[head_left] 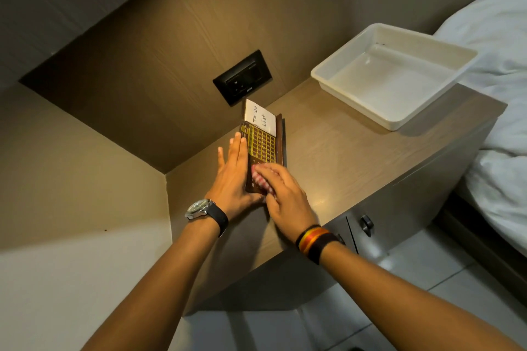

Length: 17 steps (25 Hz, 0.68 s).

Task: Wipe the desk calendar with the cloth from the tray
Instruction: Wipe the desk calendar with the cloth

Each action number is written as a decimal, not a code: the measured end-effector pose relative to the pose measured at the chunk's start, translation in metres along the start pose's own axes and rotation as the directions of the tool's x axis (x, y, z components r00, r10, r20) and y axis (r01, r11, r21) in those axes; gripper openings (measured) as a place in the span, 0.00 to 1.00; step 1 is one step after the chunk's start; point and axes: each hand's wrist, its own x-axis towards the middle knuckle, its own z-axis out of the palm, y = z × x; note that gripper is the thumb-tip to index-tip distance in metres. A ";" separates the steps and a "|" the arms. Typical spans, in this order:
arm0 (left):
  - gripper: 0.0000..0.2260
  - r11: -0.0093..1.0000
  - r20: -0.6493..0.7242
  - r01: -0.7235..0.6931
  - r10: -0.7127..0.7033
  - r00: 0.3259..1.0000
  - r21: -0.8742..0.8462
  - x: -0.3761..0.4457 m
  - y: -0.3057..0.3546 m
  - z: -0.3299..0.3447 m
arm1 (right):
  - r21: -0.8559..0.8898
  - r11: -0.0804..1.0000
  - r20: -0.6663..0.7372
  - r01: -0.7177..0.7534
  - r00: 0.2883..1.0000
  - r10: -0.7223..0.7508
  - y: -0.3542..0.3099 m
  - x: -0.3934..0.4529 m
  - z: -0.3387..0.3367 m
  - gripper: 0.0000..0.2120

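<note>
**Now: checked cloth pressed on the desk calendar**

Presently, a brown desk calendar [262, 148] is seen standing on the wooden bedside cabinet [342, 157], close to the back panel and just below a black wall socket [242, 77]. Its gold date grid is turned toward the camera, and a white note marked "To Do List" [261, 118] is fixed at its 12 o'clock end.

The calendar's 9 o'clock edge is braced by the left hand [232, 177], whose fingers are held straight and spread flat against it; nothing is gripped by them. A wristwatch [199, 208] is worn on that wrist.

A red-and-white checked cloth [261, 181] is held down on the calendar's 6 o'clock portion by the right hand [285, 196], the fingers being curled over the cloth and pressed upon it. A striped wristband [315, 239] is worn on the right wrist.

At 2 o'clock from the calendar, well apart, a white plastic tray [328, 74] is set on the cabinet top, with white bedding [499, 71] beyond it at 3 o'clock.
</note>
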 end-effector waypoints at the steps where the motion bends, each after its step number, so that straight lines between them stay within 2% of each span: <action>1: 0.62 1.000 -0.004 -0.009 0.008 1.000 -0.009 0.000 -0.001 0.000 | 0.010 0.999 0.034 0.050 0.998 -0.050 0.002 -0.012 -0.005 0.31; 3: 0.62 1.000 -0.015 -0.015 0.015 1.000 -0.005 0.001 0.000 0.000 | -0.001 0.997 0.029 0.073 0.997 -0.073 0.009 0.000 -0.011 0.30; 6: 0.61 1.000 -0.009 0.007 -0.007 1.000 -0.007 0.003 0.001 0.000 | 0.012 0.998 -0.057 -0.061 0.996 0.061 -0.004 0.028 -0.005 0.28; 11: 0.62 1.000 -0.017 -0.021 0.020 1.000 -0.012 0.002 -0.001 0.000 | 0.002 0.989 0.092 0.145 0.985 -0.144 0.011 -0.015 -0.020 0.31; 15: 0.63 0.999 0.008 0.020 -0.020 1.000 0.031 0.002 0.003 -0.003 | 0.060 0.997 0.024 -0.044 0.999 0.043 0.000 0.000 -0.015 0.29; 17: 0.62 1.000 0.008 0.023 -0.023 1.000 0.009 0.000 0.006 -0.004 | 0.104 0.995 0.110 0.005 0.994 -0.016 -0.007 -0.016 -0.024 0.27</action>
